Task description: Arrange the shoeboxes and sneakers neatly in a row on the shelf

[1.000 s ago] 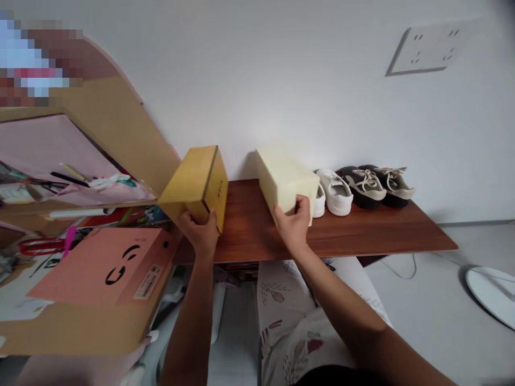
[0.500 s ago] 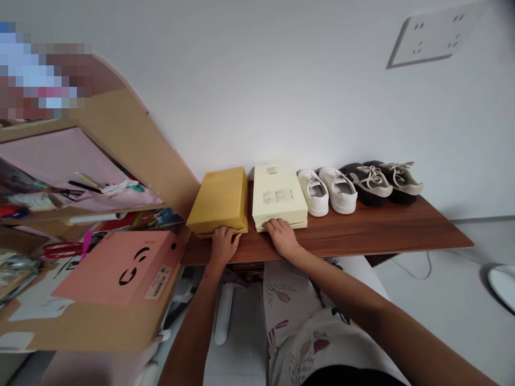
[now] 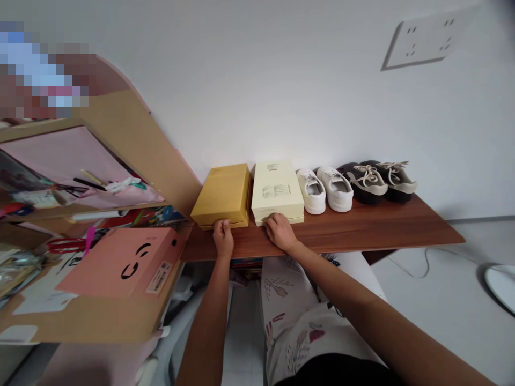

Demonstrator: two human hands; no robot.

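A yellow shoe box point(image 3: 223, 187) with its lid on lies at the left of the brown wooden board. My left hand point(image 3: 223, 238) is curled into a loose fist, its knuckles and thumb against the front of that box. Close beside it is a cream shoe box point(image 3: 277, 187) with printed text on the lid. My right hand point(image 3: 279, 230) has its fingers bent in against the front edge of the cream box. To the right stand white sneakers point(image 3: 340, 190), then dark sneakers point(image 3: 366, 185) with beige laces and toes.
The wooden board point(image 3: 382, 228) runs along a white wall. At left, a desk point(image 3: 108, 321) with shelves carries a pink box point(image 3: 120, 262), red scissors point(image 3: 66, 245) and loose papers. A wall socket point(image 3: 418, 40) is at upper right. A cable point(image 3: 420, 273) lies on the floor.
My left hand has drawn its fingers in from the yellow box's front edge into a fist. My right hand stays at the cream box, fingers more curled. The view has shifted slightly.
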